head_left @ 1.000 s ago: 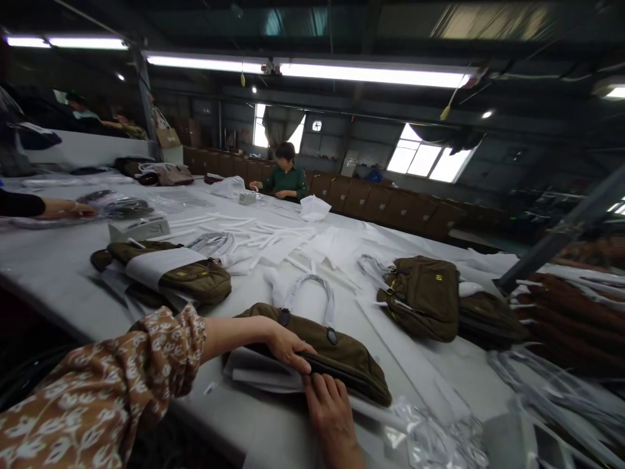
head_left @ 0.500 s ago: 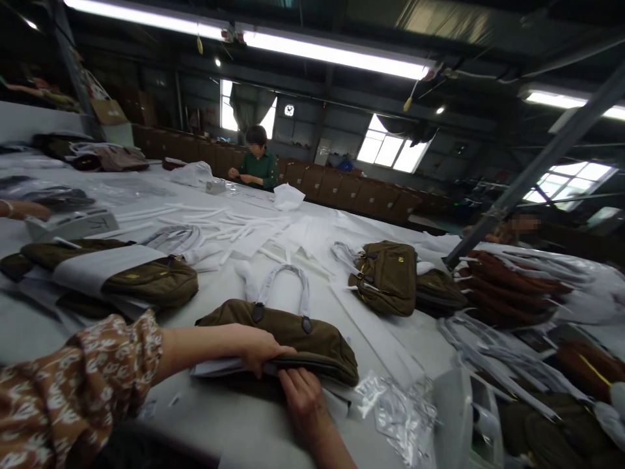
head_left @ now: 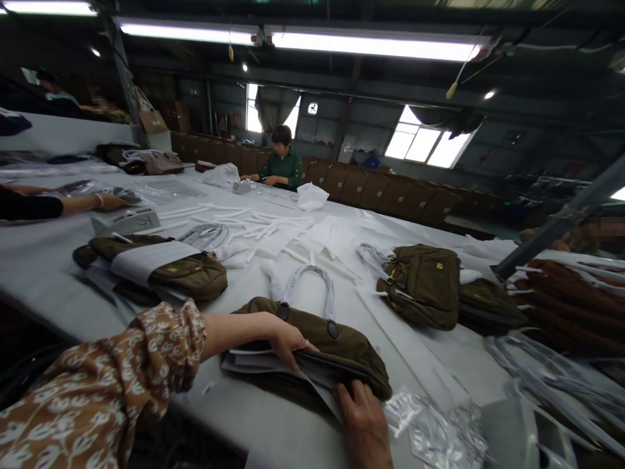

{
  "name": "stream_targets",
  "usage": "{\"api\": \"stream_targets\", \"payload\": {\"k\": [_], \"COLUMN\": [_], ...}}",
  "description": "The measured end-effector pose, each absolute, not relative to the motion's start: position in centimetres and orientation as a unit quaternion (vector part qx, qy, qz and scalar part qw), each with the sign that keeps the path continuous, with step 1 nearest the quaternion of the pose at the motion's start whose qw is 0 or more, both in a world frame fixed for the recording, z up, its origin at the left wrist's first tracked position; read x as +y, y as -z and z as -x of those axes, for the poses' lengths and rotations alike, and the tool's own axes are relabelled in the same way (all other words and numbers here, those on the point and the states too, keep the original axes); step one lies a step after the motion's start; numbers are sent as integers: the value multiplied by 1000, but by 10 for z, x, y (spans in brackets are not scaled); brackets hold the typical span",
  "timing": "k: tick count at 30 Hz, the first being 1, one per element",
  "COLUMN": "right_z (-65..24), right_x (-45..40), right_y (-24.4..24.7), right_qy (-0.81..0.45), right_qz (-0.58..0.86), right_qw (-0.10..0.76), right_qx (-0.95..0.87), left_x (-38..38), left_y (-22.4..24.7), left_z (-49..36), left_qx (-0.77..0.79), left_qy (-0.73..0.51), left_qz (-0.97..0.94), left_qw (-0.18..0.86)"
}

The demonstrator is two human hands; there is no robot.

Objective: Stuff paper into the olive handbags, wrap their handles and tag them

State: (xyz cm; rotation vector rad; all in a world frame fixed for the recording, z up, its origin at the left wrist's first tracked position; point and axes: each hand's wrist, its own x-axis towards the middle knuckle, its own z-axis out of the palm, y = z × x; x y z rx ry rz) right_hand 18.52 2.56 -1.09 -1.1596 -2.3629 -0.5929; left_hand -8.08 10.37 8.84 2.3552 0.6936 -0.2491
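Observation:
An olive-brown handbag (head_left: 359,344) lies on the white table in front of me, its wrapped handle (head_left: 317,272) pointing away. Its zipped opening faces me, with white paper sheets (head_left: 258,360) showing along it. My left hand (head_left: 288,340) reaches across the bag and grips the upper edge of the opening, thumb below and fingers partly tucked out of sight. At the opening's right part, my right hand (head_left: 364,417) has its fingers curled over the lower edge, beside the paper; the fingertips are partly hidden.
More olive bags lie left (head_left: 188,270) and right (head_left: 424,286). Clear plastic packets (head_left: 434,426) lie near my right hand. White strips (head_left: 288,225) spread across the table. A co-worker in green (head_left: 283,166) stands opposite; another person's arm (head_left: 78,203) reaches in from the left.
The view has swung left, so things appear further right. My right hand has moved right along the bag's opening, away from my left hand. The opening gapes wider, and more paper shows.

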Motion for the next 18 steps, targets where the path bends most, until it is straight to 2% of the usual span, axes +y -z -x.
{"api": "stream_targets", "payload": {"k": [4,9,13,18], "right_z": [-186,-193,-198,-177], "right_x": [31,30,24,17], "right_y": [12,14,7,0], "right_qy": [198,138,74,107], "right_qz": [424,402,393,414], "right_qw": [210,286,304,341], "right_qx": [-858,-859,-865,-837], "left_x": [102,98,106,112], "left_y": [-90,-83,-78,-80], "left_z": [79,79,82,81], "left_qx": [281,292,292,295], "left_qy": [80,64,80,105], "left_qz": [-901,-900,-888,-880], "left_qw": [321,317,345,358]}}
